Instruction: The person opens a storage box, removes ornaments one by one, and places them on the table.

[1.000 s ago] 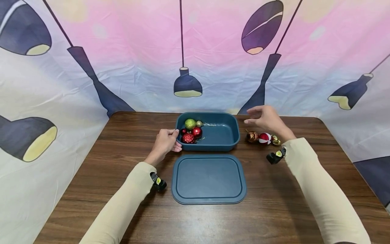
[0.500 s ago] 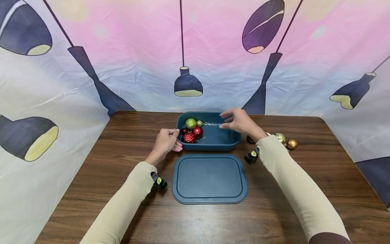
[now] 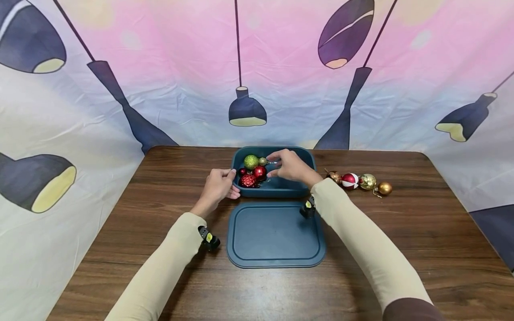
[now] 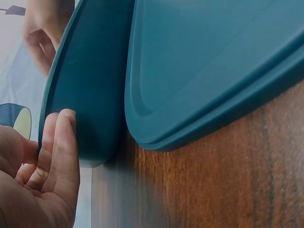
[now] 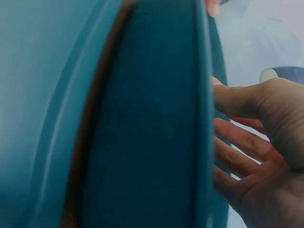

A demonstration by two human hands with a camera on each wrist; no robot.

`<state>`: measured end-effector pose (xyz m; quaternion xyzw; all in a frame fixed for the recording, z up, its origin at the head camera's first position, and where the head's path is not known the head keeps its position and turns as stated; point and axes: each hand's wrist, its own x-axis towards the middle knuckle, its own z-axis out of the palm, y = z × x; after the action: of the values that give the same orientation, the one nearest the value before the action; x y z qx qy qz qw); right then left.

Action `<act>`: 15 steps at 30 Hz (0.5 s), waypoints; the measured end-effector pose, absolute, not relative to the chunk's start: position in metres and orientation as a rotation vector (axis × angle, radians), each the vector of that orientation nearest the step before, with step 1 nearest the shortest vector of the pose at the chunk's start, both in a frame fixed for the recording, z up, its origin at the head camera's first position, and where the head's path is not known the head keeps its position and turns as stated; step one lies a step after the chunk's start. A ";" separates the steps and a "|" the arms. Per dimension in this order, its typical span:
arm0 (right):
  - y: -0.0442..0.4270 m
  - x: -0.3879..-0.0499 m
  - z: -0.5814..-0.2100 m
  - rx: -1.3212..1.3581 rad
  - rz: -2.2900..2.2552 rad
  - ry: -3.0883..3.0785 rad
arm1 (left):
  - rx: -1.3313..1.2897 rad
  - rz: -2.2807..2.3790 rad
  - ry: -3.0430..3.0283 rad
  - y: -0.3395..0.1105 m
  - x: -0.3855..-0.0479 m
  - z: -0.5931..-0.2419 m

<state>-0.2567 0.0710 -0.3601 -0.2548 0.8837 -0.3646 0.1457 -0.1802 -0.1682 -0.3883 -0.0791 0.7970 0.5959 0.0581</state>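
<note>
My left hand (image 3: 218, 186) grips the left end of a dark teal box (image 3: 281, 193), thumb at the rim and fingers outside against the wall. Inside, at the left end, lie a green glitter ball ornament (image 3: 251, 162), a small gold one (image 3: 263, 161), a shiny red one (image 3: 260, 172), a textured red one (image 3: 247, 180) and a small dark red one (image 3: 242, 171). My right hand (image 3: 291, 166) is over the box beside these, thumb and fingers apart, with nothing visible between them. In the right wrist view, the box wall hides its fingertips.
A flat teal lid (image 3: 277, 234) lies on the wooden table (image 3: 160, 214) in front of the box. To the box's right sit a brown ornament (image 3: 334, 177), a red-and-white one (image 3: 350, 180), a gold one (image 3: 367, 181) and a small gold one (image 3: 384, 188). A printed curtain (image 3: 192, 107) hangs behind.
My right hand has moved left, from above the ornaments on the table to over the ornaments in the box. The left hand, box and lid have stayed put.
</note>
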 end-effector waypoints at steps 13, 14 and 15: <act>0.044 -0.253 -0.373 -0.748 -0.987 2.574 | -0.254 1.789 2.420 -0.168 -0.179 -0.387; 0.043 -0.253 -0.374 -0.743 -0.979 2.580 | -0.257 1.784 2.421 -0.168 -0.179 -0.387; 0.042 -0.253 -0.375 -0.737 -0.972 2.586 | -0.257 1.781 2.421 -0.168 -0.179 -0.386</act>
<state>-0.2532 0.0418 -0.3748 -0.2553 0.8954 -0.3365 0.1406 -0.1787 -0.1682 -0.3864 -0.0852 0.8010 0.5893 0.0627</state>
